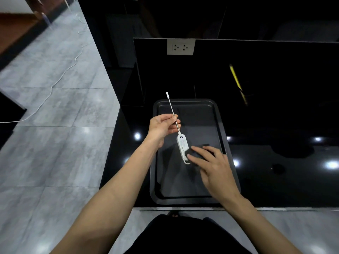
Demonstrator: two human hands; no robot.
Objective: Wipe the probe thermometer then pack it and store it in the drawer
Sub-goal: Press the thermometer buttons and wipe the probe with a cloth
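Head view: the left hand pinches the thin metal stem of the thermometer between thumb and fingers, so that grip is closed round the stem about midway along it. The stem slants up and away to the left, ending in a white tip above the tray's far rim. The thermometer's white body hangs at the lower end, held above the tray, with a small loop at its bottom. The right hand presses a dark cloth against the right side of the white body; its fingers are fairly straight and laid over the cloth, and whether the thumb grips underneath cannot be told. The dark tray sits on the glossy black counter, near its front edge. A yellow pencil lies farther back on the counter, well apart from the tray. A double socket is set in the black upstand behind. A white cable trails over the grey tiled floor at left
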